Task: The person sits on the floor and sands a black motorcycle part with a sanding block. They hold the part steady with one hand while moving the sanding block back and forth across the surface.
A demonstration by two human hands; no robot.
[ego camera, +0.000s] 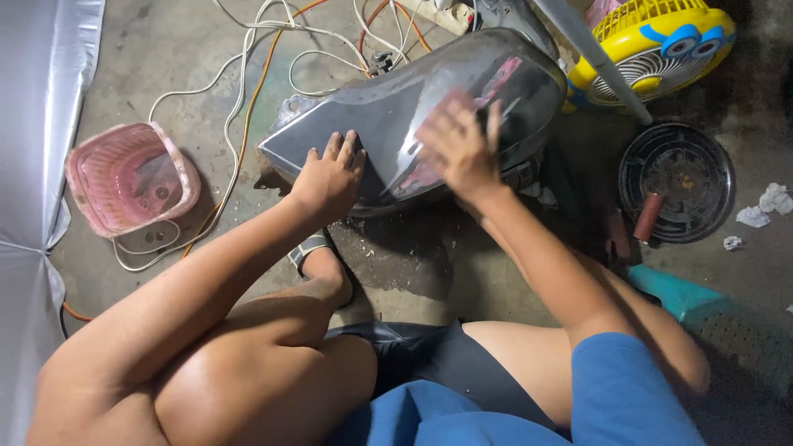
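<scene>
Grey and glossy, a motorcycle fuel tank (396, 107) lay on the bare concrete floor (429, 272) in front of the seated person, its narrow end pointing left. The left hand (329, 175) rested on the near edge of the tank — fingers spread and pressed flat, not wrapped round anything. The right hand (458, 147) lay open on the tank's upper side beside a worn reddish patch (496, 83), its outline blurred; its grip was likewise apart, palm against the metal, and whether something thin sat beneath the palm could not be told.

White and orange cables (239, 91) trailed across the floor behind the tank. A pink plastic basket (128, 177) stood well to the left, near a pale sheet (33, 124) at the edge of view. To the right stood a yellow fan (652, 49) — below it a round black fan grille (677, 182) lay flat, with crumpled white paper scraps (764, 206) just beside. A teal stool (686, 297) showed by the right knee.
</scene>
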